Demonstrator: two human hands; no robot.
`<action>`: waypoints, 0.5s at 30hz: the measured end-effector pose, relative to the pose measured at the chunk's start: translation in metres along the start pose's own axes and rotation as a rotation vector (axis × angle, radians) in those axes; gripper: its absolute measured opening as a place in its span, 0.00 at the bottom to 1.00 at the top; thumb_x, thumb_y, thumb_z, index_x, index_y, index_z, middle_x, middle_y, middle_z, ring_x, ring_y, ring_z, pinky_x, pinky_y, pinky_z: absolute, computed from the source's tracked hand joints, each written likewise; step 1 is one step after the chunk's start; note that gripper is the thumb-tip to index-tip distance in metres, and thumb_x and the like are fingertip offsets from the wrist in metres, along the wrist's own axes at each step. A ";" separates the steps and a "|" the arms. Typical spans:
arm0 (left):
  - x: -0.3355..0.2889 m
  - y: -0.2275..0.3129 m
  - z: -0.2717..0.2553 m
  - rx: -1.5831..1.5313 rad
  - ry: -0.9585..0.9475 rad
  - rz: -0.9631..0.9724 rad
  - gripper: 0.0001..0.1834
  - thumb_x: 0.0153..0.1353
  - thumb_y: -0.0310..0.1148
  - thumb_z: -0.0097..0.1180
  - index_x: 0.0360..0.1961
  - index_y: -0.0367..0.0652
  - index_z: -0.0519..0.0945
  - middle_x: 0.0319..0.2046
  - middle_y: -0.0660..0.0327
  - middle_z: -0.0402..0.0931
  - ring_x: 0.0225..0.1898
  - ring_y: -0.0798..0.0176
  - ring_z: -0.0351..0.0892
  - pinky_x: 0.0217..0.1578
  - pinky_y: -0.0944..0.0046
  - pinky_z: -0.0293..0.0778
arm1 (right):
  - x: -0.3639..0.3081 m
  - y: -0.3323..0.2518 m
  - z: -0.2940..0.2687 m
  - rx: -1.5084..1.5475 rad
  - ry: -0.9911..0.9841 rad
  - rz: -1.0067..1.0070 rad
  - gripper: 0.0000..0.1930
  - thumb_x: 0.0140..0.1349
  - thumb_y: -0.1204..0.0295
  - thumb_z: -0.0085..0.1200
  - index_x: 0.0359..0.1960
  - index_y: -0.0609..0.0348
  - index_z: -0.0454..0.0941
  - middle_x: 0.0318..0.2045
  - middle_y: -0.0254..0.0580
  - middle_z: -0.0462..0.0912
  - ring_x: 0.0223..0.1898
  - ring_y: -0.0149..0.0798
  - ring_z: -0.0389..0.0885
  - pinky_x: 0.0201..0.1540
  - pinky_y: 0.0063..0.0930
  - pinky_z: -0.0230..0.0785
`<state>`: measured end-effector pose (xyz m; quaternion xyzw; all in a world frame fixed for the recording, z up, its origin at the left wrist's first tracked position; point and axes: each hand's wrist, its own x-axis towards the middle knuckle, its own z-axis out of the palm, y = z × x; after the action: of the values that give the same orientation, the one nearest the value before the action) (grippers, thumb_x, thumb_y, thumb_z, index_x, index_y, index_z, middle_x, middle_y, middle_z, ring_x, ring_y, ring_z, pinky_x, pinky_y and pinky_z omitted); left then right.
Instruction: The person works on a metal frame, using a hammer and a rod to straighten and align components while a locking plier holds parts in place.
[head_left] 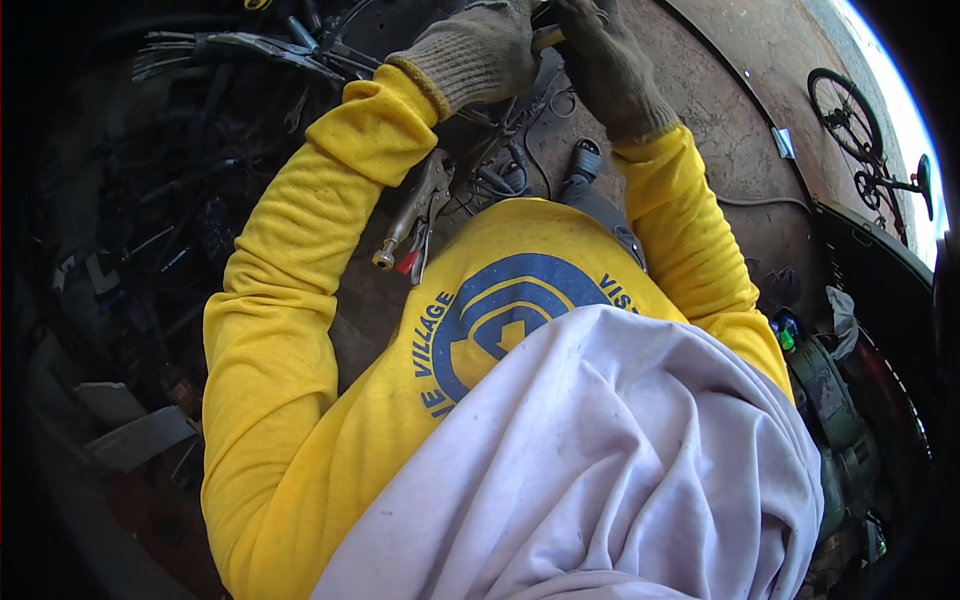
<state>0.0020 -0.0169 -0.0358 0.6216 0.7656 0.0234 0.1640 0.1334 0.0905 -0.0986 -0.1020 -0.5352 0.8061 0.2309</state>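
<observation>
Both my hands wear grey-brown knitted work gloves and are raised together at the top edge of the head view. My left hand (pixel 482 55) is closed, its fingertips partly cut off by the edge. Close beside it, my right hand (pixel 608 75) has its fingers curled in. A short tan-yellow piece (pixel 547 39) shows between the two; its kind is hidden, and I cannot tell which hand grips it. Below my left wrist are locking pliers (pixel 432 190) and a metal tube with a brass fitting (pixel 384 257).
Thin metal rods (pixel 170 52) and dark clutter fill the left side. Cables (pixel 530 140) lie near my sandalled foot (pixel 586 160). At right are a bicycle (pixel 848 118), a hose (pixel 765 201) and a green metal machine (pixel 835 400). A pale cloth (pixel 620 450) drapes over my chest.
</observation>
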 end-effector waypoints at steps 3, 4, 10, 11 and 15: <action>0.006 0.005 -0.005 0.137 -0.189 -0.276 0.24 0.67 0.38 0.60 0.61 0.39 0.76 0.54 0.50 0.82 0.54 0.47 0.84 0.55 0.51 0.81 | 0.007 -0.015 0.039 0.083 0.277 0.091 0.36 0.74 0.64 0.53 0.77 0.62 0.51 0.50 0.43 0.80 0.44 0.36 0.79 0.48 0.25 0.73; 0.002 -0.001 -0.008 -0.058 -0.024 0.015 0.28 0.68 0.37 0.58 0.66 0.36 0.71 0.58 0.46 0.77 0.54 0.44 0.82 0.56 0.52 0.79 | 0.006 -0.016 0.043 0.129 0.308 0.104 0.34 0.74 0.63 0.51 0.76 0.63 0.54 0.48 0.42 0.80 0.44 0.35 0.79 0.49 0.27 0.73; -0.069 -0.044 -0.060 0.038 0.157 0.392 0.24 0.62 0.29 0.62 0.60 0.38 0.78 0.55 0.50 0.80 0.51 0.47 0.84 0.53 0.55 0.80 | 0.021 0.025 0.028 0.726 0.111 -0.025 0.24 0.73 0.64 0.44 0.65 0.64 0.69 0.49 0.45 0.83 0.47 0.41 0.83 0.57 0.36 0.74; -0.079 -0.057 -0.058 0.180 0.260 0.491 0.21 0.61 0.30 0.65 0.56 0.44 0.83 0.52 0.57 0.84 0.51 0.51 0.84 0.51 0.56 0.82 | 0.020 0.017 0.032 0.849 0.031 0.051 0.21 0.72 0.65 0.45 0.61 0.64 0.74 0.49 0.46 0.84 0.48 0.44 0.83 0.59 0.40 0.75; -0.107 -0.063 -0.045 0.262 0.173 0.328 0.23 0.53 0.25 0.67 0.52 0.50 0.87 0.49 0.61 0.84 0.48 0.55 0.83 0.48 0.59 0.82 | 0.022 0.026 0.023 0.996 0.003 0.155 0.18 0.71 0.65 0.44 0.54 0.62 0.78 0.47 0.48 0.86 0.49 0.48 0.84 0.60 0.48 0.75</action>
<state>-0.0518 -0.1268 0.0155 0.7495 0.6619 0.0032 0.0097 0.0984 0.0741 -0.1109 -0.0201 -0.0759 0.9783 0.1916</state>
